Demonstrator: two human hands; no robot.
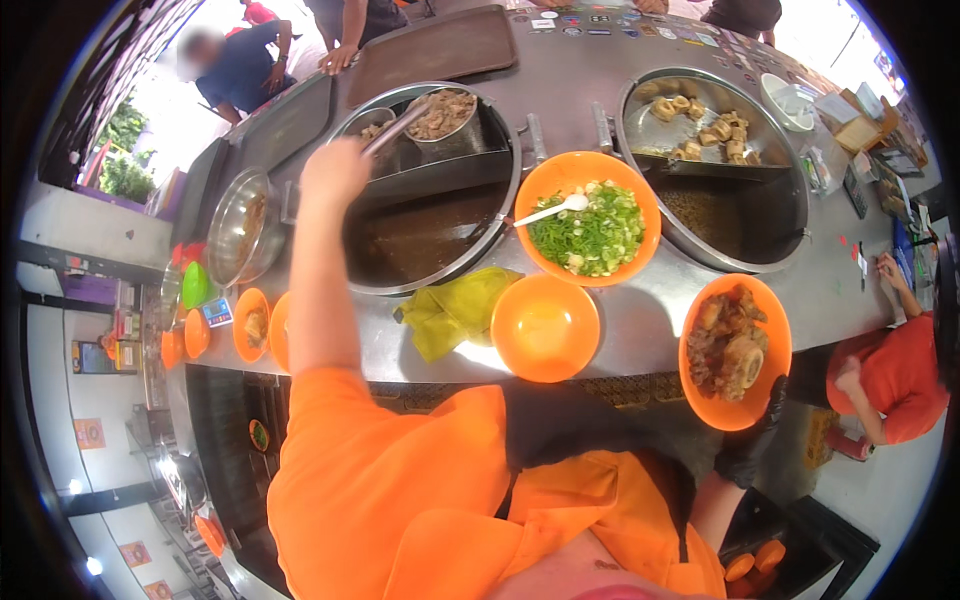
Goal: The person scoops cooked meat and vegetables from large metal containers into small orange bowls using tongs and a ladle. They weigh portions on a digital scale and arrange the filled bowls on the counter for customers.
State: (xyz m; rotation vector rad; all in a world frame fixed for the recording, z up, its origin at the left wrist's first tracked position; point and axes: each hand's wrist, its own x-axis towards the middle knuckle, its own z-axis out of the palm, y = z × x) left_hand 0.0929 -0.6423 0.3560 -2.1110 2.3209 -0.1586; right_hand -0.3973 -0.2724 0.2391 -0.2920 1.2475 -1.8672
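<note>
My bare left hand [335,174] grips metal tongs [394,129], which reach over a round metal container of chopped meat [444,114] inside the left round vat [517,169]. My right hand [754,439], in a black glove, holds an orange bowl [780,330] from its lower right side. Chunks of cooked meat and a cut bone [745,364] lie in that bowl. Between my hands, an empty orange bowl [546,328] stands at the counter's edge. Behind it is an orange bowl of chopped green onions [589,232] with a white spoon [553,211].
A yellow-green cloth [457,311] lies below the left vat. The right vat [802,161] holds bone pieces and broth. At left are a steel bowl [229,225] and several orange bowls. Brown trays [435,54] lie at the back. People stand beyond; a red-shirted person [889,375] is at right.
</note>
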